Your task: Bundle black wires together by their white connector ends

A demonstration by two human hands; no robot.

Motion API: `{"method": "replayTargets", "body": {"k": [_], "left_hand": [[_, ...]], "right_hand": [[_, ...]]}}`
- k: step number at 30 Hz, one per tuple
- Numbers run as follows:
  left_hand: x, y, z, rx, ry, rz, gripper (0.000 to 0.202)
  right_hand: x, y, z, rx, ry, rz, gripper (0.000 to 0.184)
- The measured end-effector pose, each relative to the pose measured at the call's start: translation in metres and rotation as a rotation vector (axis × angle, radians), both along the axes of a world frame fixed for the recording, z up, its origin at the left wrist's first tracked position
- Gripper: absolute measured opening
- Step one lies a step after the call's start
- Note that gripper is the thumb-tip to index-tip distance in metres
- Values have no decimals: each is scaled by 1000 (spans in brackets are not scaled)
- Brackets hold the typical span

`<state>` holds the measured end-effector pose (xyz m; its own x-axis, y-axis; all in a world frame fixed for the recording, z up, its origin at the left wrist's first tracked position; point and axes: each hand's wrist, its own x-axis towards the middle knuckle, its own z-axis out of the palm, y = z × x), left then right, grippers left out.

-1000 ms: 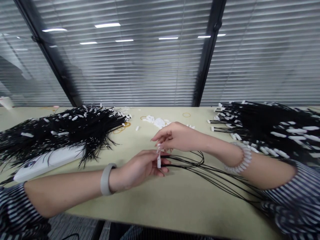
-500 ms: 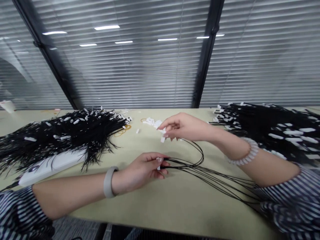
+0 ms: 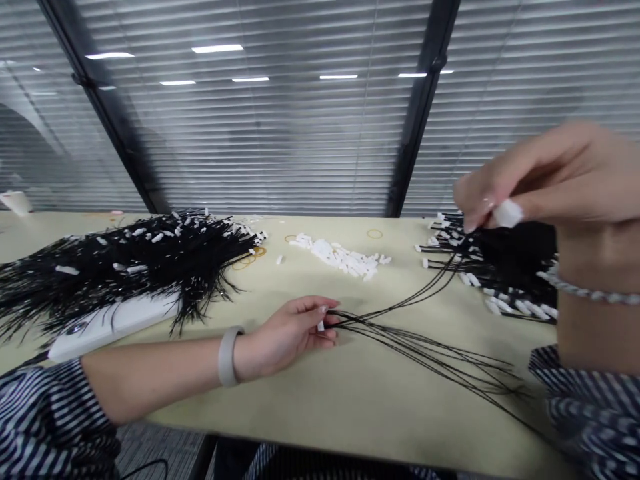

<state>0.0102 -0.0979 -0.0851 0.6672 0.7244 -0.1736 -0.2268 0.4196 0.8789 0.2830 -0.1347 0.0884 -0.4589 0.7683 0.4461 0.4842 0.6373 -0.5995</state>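
Note:
My left hand (image 3: 295, 335) is closed over the middle of the table, pinching the gathered end of several thin black wires (image 3: 400, 339). A small white piece (image 3: 321, 326) shows at its fingertips. From there the wires fan out to the right across the table. My right hand (image 3: 540, 180) is raised at the right, its fingers closed on the far ends of a few of the wires, with a white connector (image 3: 507, 213) between thumb and fingers. Between the hands, farther back, lies a loose pile of small white connectors (image 3: 345, 257).
A large heap of black wires with white ends (image 3: 165, 260) covers the left, beside a long white box-like object (image 3: 115, 323). Another black wire bundle (image 3: 515, 267) lies at the right. Yellow rubber bands (image 3: 375, 234) and a white cup (image 3: 17, 202) are farther back.
My right hand has moved from the white pile up and to the right, drawing a few wires out that way. My left hand has stayed nearly in place, still pinching the wires.

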Motion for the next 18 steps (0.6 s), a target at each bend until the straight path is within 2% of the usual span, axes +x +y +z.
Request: {"method": "replayTargets", "body": {"k": [3,6,11,14,18], "left_hand": [[0,0,-1,17,10,22,20],[-1,-1,-2,80,19,10,23],[-3,-6,-1,351,211,-85,38],[-3,-7,0,432,270,-89,18],[-5,-4,-1,479,295,-95,26]], "right_hand": [[-2,-9,1,85,59,-109,13],[-8,-11,1,107,83,-165,16],[-10,-4,0,207,270,-240,6],[-5,1,-1,279,382,-240,14],[-3,2,-1,294,410,-261,13]]}}
